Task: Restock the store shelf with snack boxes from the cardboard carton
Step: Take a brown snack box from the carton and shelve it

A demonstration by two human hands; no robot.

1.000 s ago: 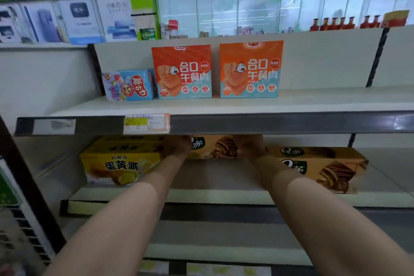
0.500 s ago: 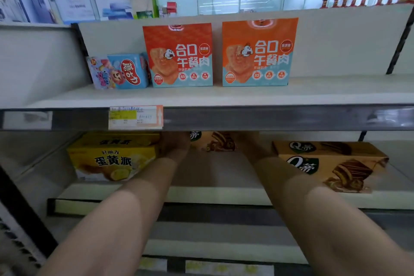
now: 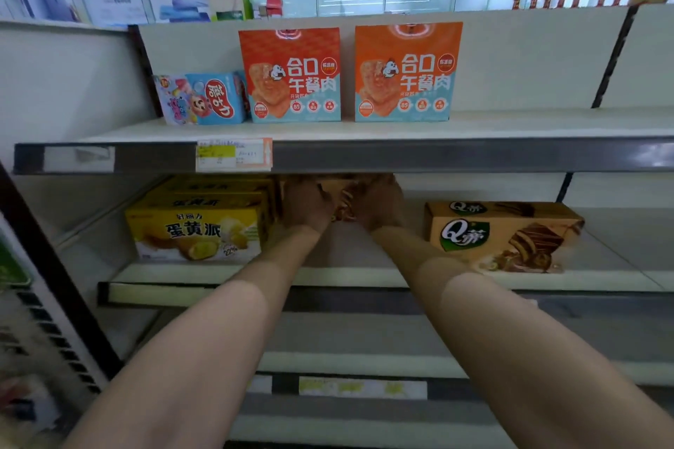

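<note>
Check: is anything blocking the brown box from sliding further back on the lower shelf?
Nothing visible does. Both hands, left hand and right hand, are on the brown box; the upper shelf edge hides the space behind.

Pretty soft and smeary overall, fisheye bend at the edges. Bright up top, but my hands (image 3: 343, 204) sit in shadow under the upper shelf (image 3: 474, 153).

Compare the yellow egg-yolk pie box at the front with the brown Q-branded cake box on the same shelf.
The yellow egg-yolk pie box has more yellow boxes behind it; the brown Q-branded cake box has nothing behind it. The yellow one lies left of both hands, the brown one right. Both are long cartons lying flat, fronts out.
</note>
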